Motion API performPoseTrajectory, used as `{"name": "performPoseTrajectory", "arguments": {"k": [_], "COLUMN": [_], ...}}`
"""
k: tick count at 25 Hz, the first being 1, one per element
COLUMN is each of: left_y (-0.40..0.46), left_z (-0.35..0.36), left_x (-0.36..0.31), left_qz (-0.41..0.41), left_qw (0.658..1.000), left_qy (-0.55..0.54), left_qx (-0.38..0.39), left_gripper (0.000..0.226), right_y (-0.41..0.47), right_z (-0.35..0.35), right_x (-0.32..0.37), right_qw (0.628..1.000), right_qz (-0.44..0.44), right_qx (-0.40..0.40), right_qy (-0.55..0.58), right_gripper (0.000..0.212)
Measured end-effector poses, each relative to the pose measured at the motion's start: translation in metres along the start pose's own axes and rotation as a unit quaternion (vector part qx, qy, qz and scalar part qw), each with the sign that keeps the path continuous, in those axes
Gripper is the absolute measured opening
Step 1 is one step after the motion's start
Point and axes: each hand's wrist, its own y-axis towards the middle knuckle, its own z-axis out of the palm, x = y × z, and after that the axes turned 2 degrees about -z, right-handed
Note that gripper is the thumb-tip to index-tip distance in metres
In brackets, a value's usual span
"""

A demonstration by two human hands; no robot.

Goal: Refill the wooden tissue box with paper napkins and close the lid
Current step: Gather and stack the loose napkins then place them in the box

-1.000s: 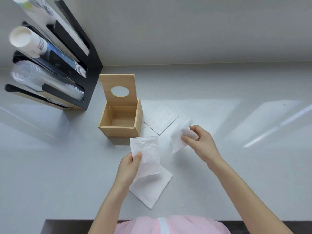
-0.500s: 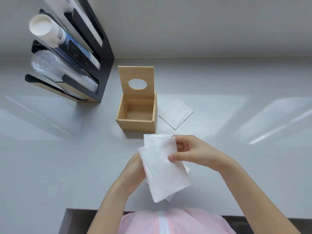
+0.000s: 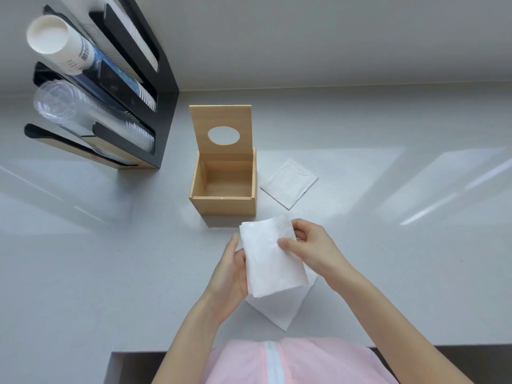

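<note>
The wooden tissue box [image 3: 224,207] stands on the counter with nothing inside it. Its lid [image 3: 221,120], with an oval hole, stands upright at the back. Just in front of the box, both my hands hold a small stack of white paper napkins [image 3: 270,261] above the counter. My left hand [image 3: 230,275] supports the stack's left edge from behind. My right hand [image 3: 310,248] pinches its right edge with thumb on top. One more napkin [image 3: 279,309] lies flat under the stack, and another napkin [image 3: 289,182] lies to the right of the box.
A black cup dispenser rack [image 3: 110,87] with paper cups and clear plastic cups stands at the back left, close to the box. The grey counter [image 3: 388,245] ends at a front edge near my body. A wall runs along the back.
My two hands came together: the napkin from my right hand joined the one in my left into a single stack held by both. The view shifted, so the box appears further right.
</note>
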Motion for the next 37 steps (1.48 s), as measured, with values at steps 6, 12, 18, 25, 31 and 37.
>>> {"name": "performPoseTrajectory", "arguments": {"k": [6, 12, 18, 25, 31, 37], "left_y": [-0.005, -0.008, -0.009, -0.012, -0.017, -0.016], "left_z": [0.000, -0.005, -0.018, -0.024, -0.025, -0.024], "left_x": [0.005, 0.005, 0.000, 0.005, 0.008, 0.009], "left_qz": [0.037, 0.050, 0.047, 0.050, 0.066, 0.089], "left_qw": [0.997, 0.991, 0.990, 0.988, 0.987, 0.985], "left_qy": [0.064, 0.091, 0.062, 0.054, 0.038, 0.024], "left_qx": [-0.018, -0.079, -0.121, -0.138, -0.143, -0.148], "left_gripper": [0.035, 0.025, 0.023, 0.024, 0.024, 0.023], "right_y": [0.002, 0.005, -0.005, -0.009, -0.010, -0.021], "right_z": [0.009, 0.008, -0.005, 0.013, 0.004, -0.018], "right_x": [-0.003, -0.010, -0.050, -0.068, -0.057, -0.020], "right_qw": [0.999, 0.998, 0.940, 0.909, 0.977, 0.993], "right_qz": [-0.014, -0.015, 0.009, -0.013, -0.009, -0.074], "right_qx": [-0.035, -0.054, -0.078, -0.059, -0.069, -0.020], "right_qy": [-0.035, -0.010, -0.333, -0.412, -0.199, 0.092], "right_gripper": [0.022, 0.016, 0.038, 0.019, 0.011, 0.012]}}
